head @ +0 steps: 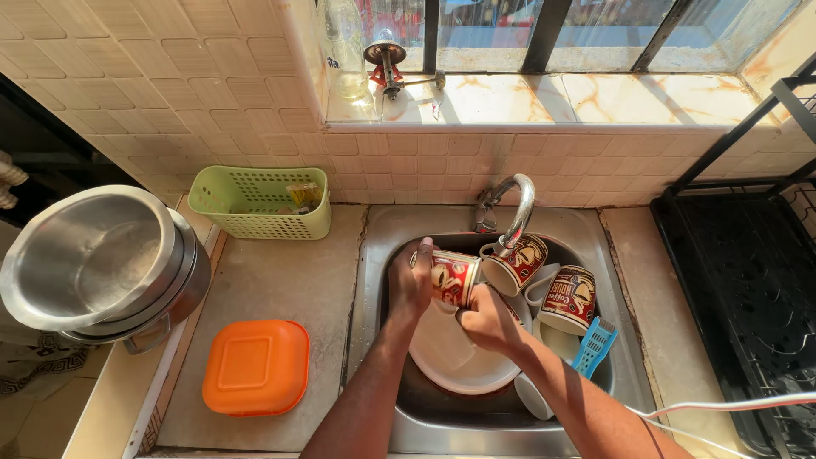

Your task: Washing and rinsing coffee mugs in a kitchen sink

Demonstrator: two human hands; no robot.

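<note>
Over the steel sink (378, 255), my left hand (411, 285) grips a red and cream printed mug (455, 278) lying on its side. My right hand (486, 318) is closed at the mug's open end; what it holds is hidden. Below them lies a white bowl (455, 357) in the basin. Two more printed mugs rest to the right, one (518, 263) under the curved tap (514, 208), the other (571, 297) further right. A blue slotted utensil (595, 344) leans beside them.
An orange lidded box (257, 365) and a green perforated basket (259, 202) sit on the left counter. Stacked steel pots (102, 263) stand at far left. A black dish rack (748, 272) fills the right. A glass bottle (347, 51) stands on the windowsill.
</note>
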